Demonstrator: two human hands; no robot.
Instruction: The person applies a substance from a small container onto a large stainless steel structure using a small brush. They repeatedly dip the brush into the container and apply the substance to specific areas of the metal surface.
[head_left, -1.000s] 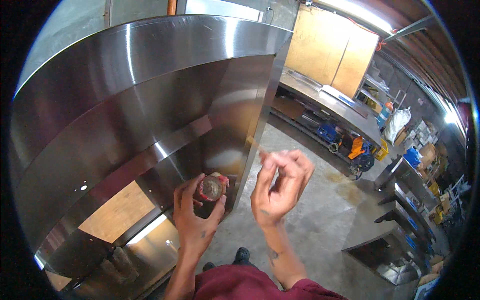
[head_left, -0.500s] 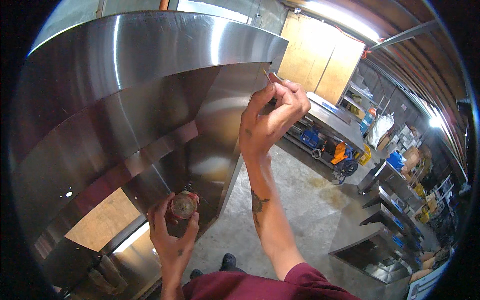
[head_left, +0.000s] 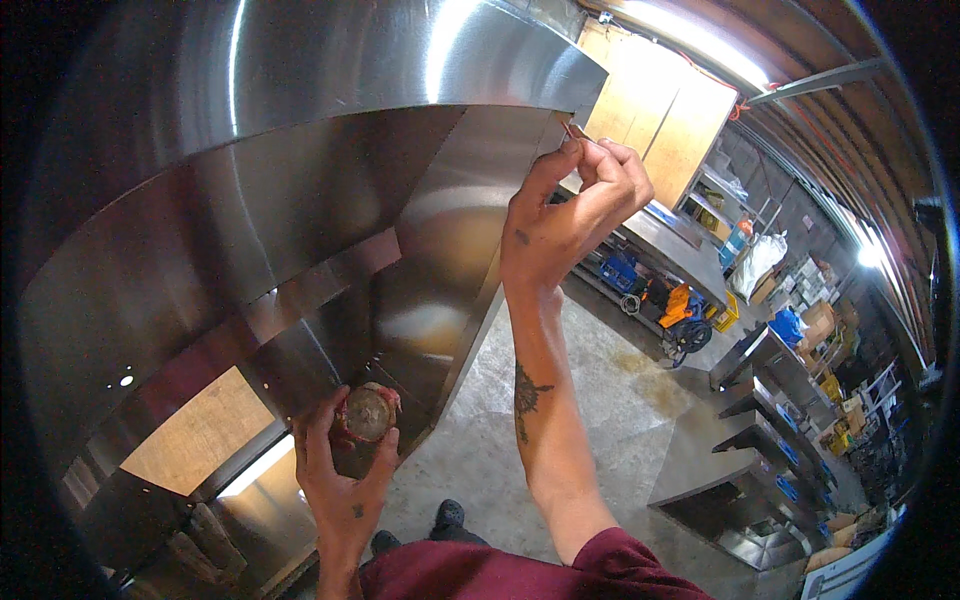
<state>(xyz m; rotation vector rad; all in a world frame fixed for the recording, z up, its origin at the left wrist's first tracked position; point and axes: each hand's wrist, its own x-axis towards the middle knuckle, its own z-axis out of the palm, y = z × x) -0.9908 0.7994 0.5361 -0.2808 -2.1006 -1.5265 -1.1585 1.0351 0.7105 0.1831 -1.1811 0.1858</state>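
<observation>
A large stainless-steel hood-like body (head_left: 330, 62) fills the left and upper view, its dark hollow inside facing me. My left hand (head_left: 340, 475) is closed around a small round container (head_left: 367, 415) with a greyish-brown top and stained reddish sides, held low in front of the hollow. Raised to the body's upper right corner, my right hand (head_left: 575, 220) pinches a thin reddish-brown stick-like piece (head_left: 570, 131) between thumb and fingers. The piece's tip is at the steel edge; whether it touches cannot be made out.
Beyond the body stands a steel table (head_left: 670, 250) with a blue item and an orange item (head_left: 682, 302) on its lower shelf. Steel units (head_left: 760, 440) line the right side of the concrete floor (head_left: 610, 375). Tall wooden panels (head_left: 655, 110) rise behind.
My right hand has moved slightly right and up, bringing the thin piece against or close to the steel corner. My left hand still holds the container in nearly the same place.
</observation>
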